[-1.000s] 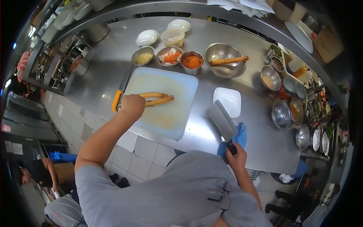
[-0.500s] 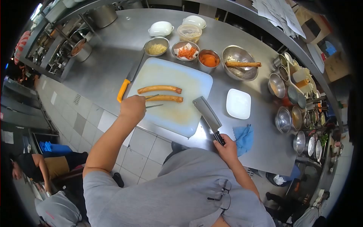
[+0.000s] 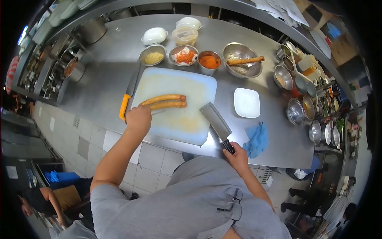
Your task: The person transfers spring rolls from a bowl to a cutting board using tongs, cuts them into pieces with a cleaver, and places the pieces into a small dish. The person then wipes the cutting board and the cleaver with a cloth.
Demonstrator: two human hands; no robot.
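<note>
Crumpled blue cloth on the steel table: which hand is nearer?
Right hand, just beside the blue cloth; left hand is farther away, by the white cutting board.

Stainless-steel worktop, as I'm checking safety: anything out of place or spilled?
The long knife with the orange handle lies beside the pale rectangular cutting board, its handle near the worktop's edge, perhaps easily knocked. No spill shows.

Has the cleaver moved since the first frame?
Yes. Judged against the cutting board, the cleaver has shifted left; its blade now overlaps the board's right edge in view, previously clear of it.
</note>
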